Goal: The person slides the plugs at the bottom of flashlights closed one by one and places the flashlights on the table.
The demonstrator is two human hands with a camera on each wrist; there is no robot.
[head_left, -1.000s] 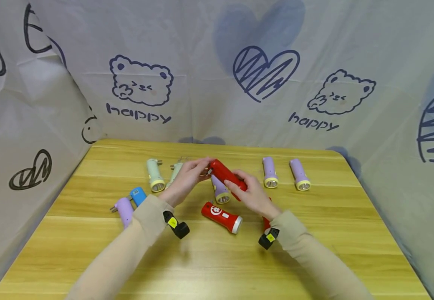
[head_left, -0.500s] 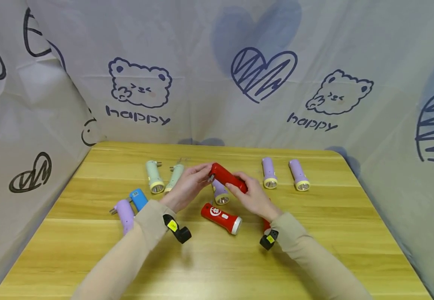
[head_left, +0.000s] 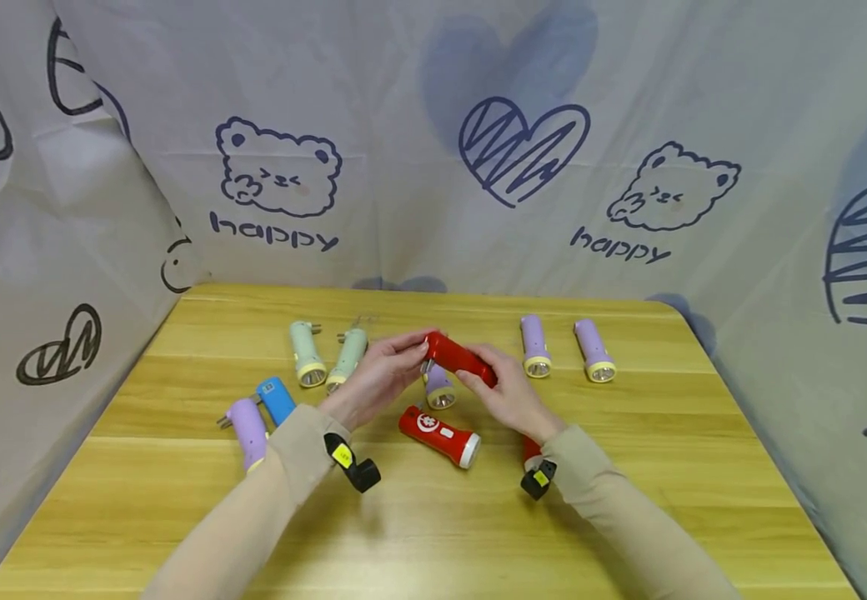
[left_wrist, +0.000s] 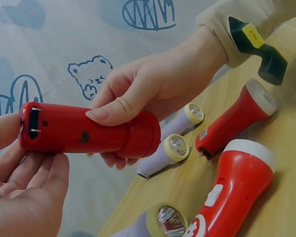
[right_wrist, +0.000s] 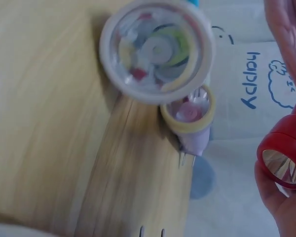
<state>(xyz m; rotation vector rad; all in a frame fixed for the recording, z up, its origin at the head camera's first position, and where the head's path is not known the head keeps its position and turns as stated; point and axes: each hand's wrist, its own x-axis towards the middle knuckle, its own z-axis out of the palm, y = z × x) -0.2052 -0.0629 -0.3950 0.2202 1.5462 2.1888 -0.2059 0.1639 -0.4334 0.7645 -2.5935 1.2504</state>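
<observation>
A red flashlight (head_left: 454,357) is held above the table between both hands. My right hand (head_left: 512,393) grips it near the head end, with the thumb along its side in the left wrist view. My left hand (head_left: 383,373) pinches the tail end, thumb on the end and fingertips underneath. Metal plug prongs (left_wrist: 34,123) show in a slot at that tail. The lens (right_wrist: 282,167) faces the camera in the right wrist view. Below lies a second red flashlight (head_left: 439,437) with a white rim and switch. Another red flashlight (left_wrist: 232,121) is mostly hidden by my right wrist in the head view.
Two purple flashlights (head_left: 534,346) stand back right, another purple one (head_left: 439,387) beneath the held flashlight. Two green flashlights (head_left: 308,354) lie back left, with prongs out. A blue flashlight (head_left: 276,400) and a purple one (head_left: 248,429) sit beside my left sleeve.
The held flashlight's tail has dropped a little and the body lies more level. Its prongs now show more clearly below the tail. Both hands keep hold of it.
</observation>
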